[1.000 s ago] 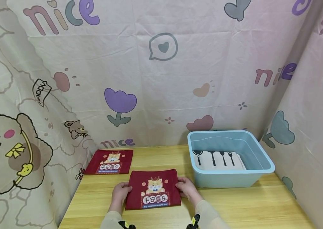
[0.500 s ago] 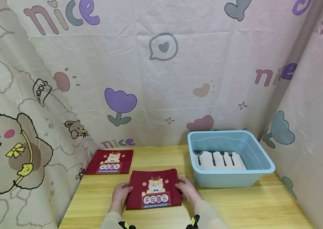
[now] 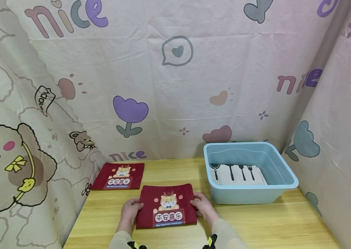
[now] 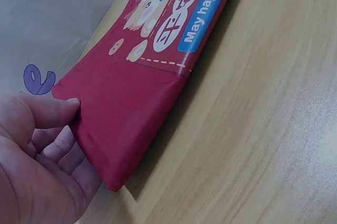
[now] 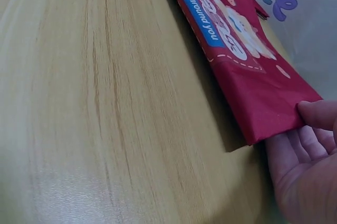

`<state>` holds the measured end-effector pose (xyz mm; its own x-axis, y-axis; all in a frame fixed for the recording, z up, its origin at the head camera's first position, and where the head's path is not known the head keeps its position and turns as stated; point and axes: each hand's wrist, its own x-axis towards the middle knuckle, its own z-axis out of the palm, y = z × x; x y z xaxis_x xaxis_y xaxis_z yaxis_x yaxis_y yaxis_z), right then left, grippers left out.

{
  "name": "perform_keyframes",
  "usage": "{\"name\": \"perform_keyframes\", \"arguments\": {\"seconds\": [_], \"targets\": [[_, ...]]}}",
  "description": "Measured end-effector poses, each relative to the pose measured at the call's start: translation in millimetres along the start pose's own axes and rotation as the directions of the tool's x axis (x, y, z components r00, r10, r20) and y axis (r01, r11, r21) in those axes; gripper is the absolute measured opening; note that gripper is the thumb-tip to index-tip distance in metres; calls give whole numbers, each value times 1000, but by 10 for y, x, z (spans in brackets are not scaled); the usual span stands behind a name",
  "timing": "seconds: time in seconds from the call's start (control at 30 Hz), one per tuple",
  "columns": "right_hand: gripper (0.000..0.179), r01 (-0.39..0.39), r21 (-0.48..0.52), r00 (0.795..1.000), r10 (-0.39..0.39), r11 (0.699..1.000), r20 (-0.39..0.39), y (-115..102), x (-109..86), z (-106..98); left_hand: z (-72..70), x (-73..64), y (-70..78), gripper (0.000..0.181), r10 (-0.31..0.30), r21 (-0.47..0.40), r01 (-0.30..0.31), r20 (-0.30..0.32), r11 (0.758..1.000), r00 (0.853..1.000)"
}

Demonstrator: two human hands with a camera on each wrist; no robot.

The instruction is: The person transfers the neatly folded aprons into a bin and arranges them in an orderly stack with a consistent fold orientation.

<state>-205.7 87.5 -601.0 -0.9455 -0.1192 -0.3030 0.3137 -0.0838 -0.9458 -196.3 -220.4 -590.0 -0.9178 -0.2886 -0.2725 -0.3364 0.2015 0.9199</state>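
A dark red folded cloth (image 3: 147, 214) with a cartoon dog and lettering lies face up at the front middle in the head view. My left hand (image 3: 130, 211) pinches its left edge, thumb on top and fingers underneath. On the opposite edge my right hand (image 3: 204, 206) grips the same way. In the left wrist view the thumb of the left hand (image 4: 45, 150) presses on the cloth's corner (image 4: 121, 113). The right wrist view has the right hand (image 5: 310, 155) with its fingers under the cloth (image 5: 263, 98), whose edge casts a shadow on the table.
Another red folded cloth (image 3: 100, 180) with the same print lies at the back left of the wooden table (image 3: 256, 221). At the back right stands a light blue plastic tub (image 3: 243, 195), holding a white folded cloth (image 3: 237, 174) with black cutlery prints. Printed curtains (image 3: 175, 86) surround the table.
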Motion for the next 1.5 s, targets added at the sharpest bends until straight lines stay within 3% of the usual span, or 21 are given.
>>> {"name": "perform_keyframes", "arguments": {"seconds": [0.33, 0.7, 1.17, 1.5], "targets": [[47, -17, 43, 1000, 17, 999, 1, 30, 14, -54, -76, -61, 94, 45, -31, -111, 36, 51, 993, 998], [48, 10, 65, 1000, -10, 998, 14, -20, 13, -46, -115, -94, 113, 45, -34, -202, 42, 43, 979, 998], [47, 55, 43, 997, -57, 998, 58, -155, -12, 2, -237, -141, 212, 46, -19, -217, 28, 40, 976, 999], [42, 80, 38, 996, -81, 996, 32, -354, -123, 16, -281, -148, 332, 47, 12, -229, -2, 42, 973, 999]]}}
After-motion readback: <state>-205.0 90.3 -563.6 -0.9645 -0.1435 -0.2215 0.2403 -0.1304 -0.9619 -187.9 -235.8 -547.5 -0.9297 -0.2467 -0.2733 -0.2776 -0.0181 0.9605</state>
